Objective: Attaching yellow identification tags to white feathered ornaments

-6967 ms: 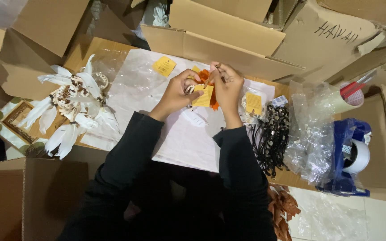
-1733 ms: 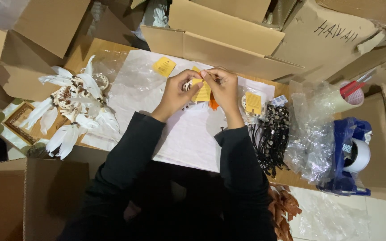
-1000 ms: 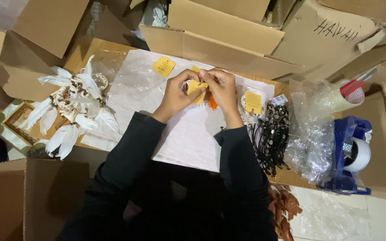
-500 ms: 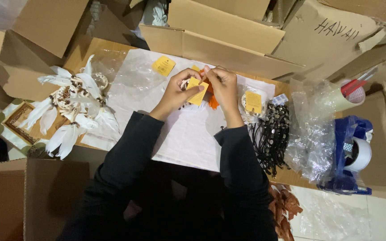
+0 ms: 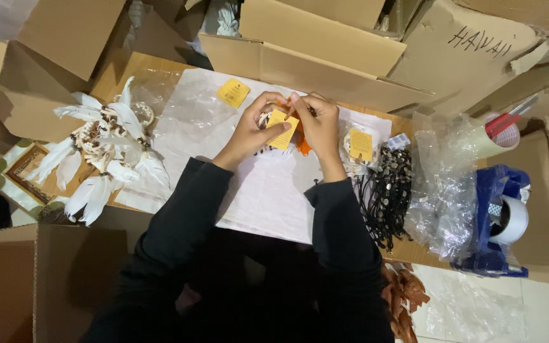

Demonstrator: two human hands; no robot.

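Head view first: nearest me, my two black sleeves (image 5: 223, 209) run up from the near edge of the worktop (image 5: 128, 67) over a sheet of clear plastic wrap (image 5: 185, 121) that covers most of it. I judge the wrap is there to keep the small pieces together and clean.

Beyond the sleeves, my left hand (image 5: 249, 130) and right hand (image 5: 316, 124) meet just above the wrap, near the middle of the worktop toward its far edge. Between them is a small yellow tag (image 5: 282, 129), a plain rectangle tilted on its corner. My left thumb and fingers are closed on its lower side, pinning it flat toward me, I think so that its top stays free. My right fingers are pinched together at its top corner, on the tag or on a fine string there; I cannot tell which. An orange piece (image 5: 302, 147) peeks out below my right hand, touching the tag's edge, mostly hidden.

To the left edge lie white feather ornaments (image 5: 96, 159); to the right, a bundle of black cords (image 5: 386, 197), crumpled plastic bags (image 5: 443, 184) and a blue tape dispenser (image 5: 497, 222). Farther off, a second yellow tag (image 5: 233, 93) rests on the wrap, and cardboard boxes (image 5: 325, 57) wall in the far edge.
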